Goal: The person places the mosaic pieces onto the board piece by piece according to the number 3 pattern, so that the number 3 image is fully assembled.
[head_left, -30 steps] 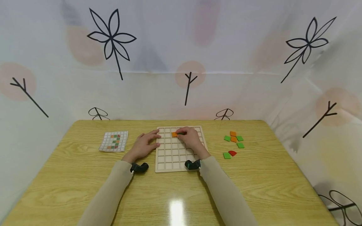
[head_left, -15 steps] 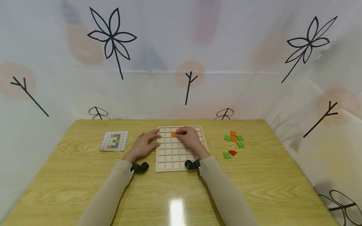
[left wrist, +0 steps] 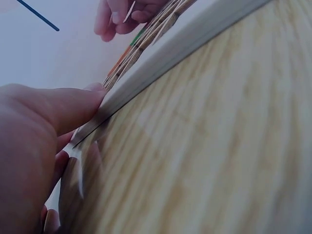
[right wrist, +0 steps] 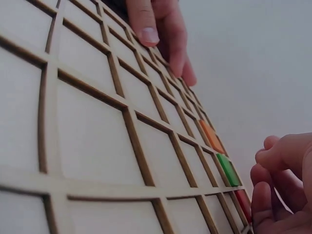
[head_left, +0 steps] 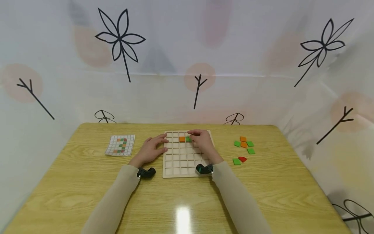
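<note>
A pale wooden grid board [head_left: 182, 162] lies at the middle of the table. One orange square tile [head_left: 182, 139] and a green tile [head_left: 188, 138] sit side by side in its second row from the far edge. Beside the green one, a red tile [right wrist: 243, 204] shows in the right wrist view; my right hand hides it from the head camera. That right hand [head_left: 203, 144] hovers over these tiles, its fingers bent loosely with nothing visible between them. My left hand [head_left: 150, 151] rests at the board's left edge, fingers spread and thumb [left wrist: 78, 108] against its side.
Right of the board lie several loose green tiles [head_left: 250, 151], two orange tiles [head_left: 243, 138] and a red quarter-round tile [head_left: 242, 159]. A paper card [head_left: 112, 144] with a coloured grid pattern lies to the left. A printed cloth [head_left: 163, 97] hangs behind the table.
My right hand has shifted right, off the green tile, which now shows beside the orange one. The left hand keeps its place at the board's edge. The head view has turned slightly.
</note>
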`<state>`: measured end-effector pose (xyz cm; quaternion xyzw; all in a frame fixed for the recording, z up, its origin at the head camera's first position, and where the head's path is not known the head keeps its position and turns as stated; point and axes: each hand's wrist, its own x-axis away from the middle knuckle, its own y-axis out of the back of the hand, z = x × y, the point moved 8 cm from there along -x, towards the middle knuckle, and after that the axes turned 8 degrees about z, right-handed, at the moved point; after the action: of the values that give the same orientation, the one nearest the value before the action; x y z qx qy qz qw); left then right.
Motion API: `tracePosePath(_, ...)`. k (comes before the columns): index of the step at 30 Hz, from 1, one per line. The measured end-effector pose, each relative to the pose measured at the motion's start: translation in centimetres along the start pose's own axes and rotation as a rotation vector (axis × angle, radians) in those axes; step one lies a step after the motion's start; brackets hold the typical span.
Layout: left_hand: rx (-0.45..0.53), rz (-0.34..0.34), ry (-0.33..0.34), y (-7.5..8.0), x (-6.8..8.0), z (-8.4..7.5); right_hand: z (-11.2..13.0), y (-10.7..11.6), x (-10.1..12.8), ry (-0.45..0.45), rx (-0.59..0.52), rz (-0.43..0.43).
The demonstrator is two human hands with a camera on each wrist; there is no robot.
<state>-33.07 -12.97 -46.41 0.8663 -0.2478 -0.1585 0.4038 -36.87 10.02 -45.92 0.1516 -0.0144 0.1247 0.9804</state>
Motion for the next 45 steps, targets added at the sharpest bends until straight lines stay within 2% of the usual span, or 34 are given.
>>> tracePosePath(6, -0.010, 0.005, 0.005, -0.1, 0.0, 0.0, -0.1, 1.4, 0.4, 0.006, -0.063, -0.013)
tracePosePath(12, -0.010, 0.000, -0.001, 0.0, 0.1, -0.1, -0.6, 3.7, 1.3, 0.027, -0.037, -0.026)
tracePosePath(22, -0.005, -0.002, -0.014, 0.0, 0.0, -0.4, -1.3, 8.2, 4.0, 0.019, 0.116, -0.074)
tracePosePath(31, -0.006, -0.003, -0.007, -0.1, 0.1, -0.2, -2.0, 12.1, 7.0, 0.100, 0.268, -0.077)
tracePosePath(41, 0.003, -0.006, 0.002, -0.3, 0.1, 0.1, -2.9, 14.2, 10.4, 0.084, 0.459, -0.050)
tracePosePath(45, -0.003, -0.007, 0.000, -0.2, 0.1, 0.0, -3.6, 14.7, 11.6, 0.068, 0.466, -0.042)
